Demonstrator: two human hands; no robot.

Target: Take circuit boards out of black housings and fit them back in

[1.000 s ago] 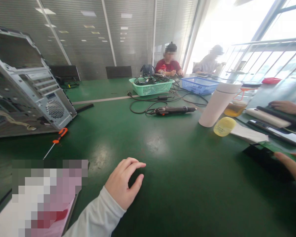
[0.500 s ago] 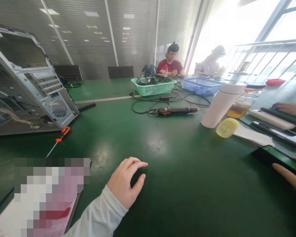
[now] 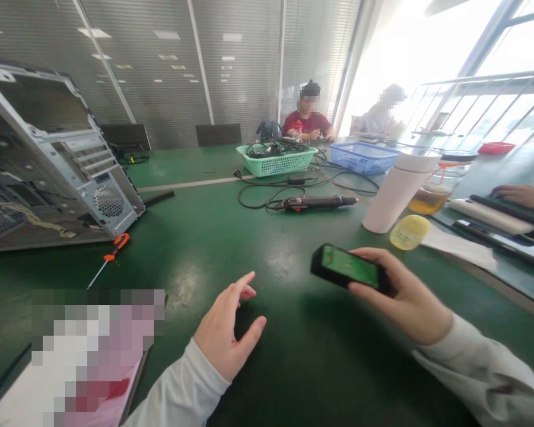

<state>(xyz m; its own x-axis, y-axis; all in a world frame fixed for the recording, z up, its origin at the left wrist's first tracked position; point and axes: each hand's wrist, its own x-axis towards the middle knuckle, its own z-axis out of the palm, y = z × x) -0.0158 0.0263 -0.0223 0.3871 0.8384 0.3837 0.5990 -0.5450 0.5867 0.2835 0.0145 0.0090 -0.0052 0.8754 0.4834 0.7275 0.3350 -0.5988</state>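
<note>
My right hand point(image 3: 403, 293) grips a black smartphone point(image 3: 351, 268) by its right end, a little above the green table point(image 3: 289, 362). The phone's screen faces up and shows a mostly green picture. Near the middle of the table, my left hand point(image 3: 226, 326) holds nothing; its fingers and thumb are apart, pointing toward the phone. To the left of that hand lies a flat pink and white item point(image 3: 137, 362), largely blurred out. Beyond it rests a screwdriver point(image 3: 111, 256) with an orange and black handle.
An opened metal computer case point(image 3: 111, 198) stands at left. Farther back are a corded electric screwdriver point(image 3: 320, 203), a green basket of cables point(image 3: 278, 163) and a blue basket point(image 3: 365, 159). A pink tumbler point(image 3: 394, 193) and yellow object point(image 3: 409, 232) stand right. Two people sit beyond; another person's hand point(image 3: 523, 196) shows right.
My right hand has brought the phone leftward from the right edge toward the middle. My left hand's fingers have spread a little wider. The view has tilted slightly.
</note>
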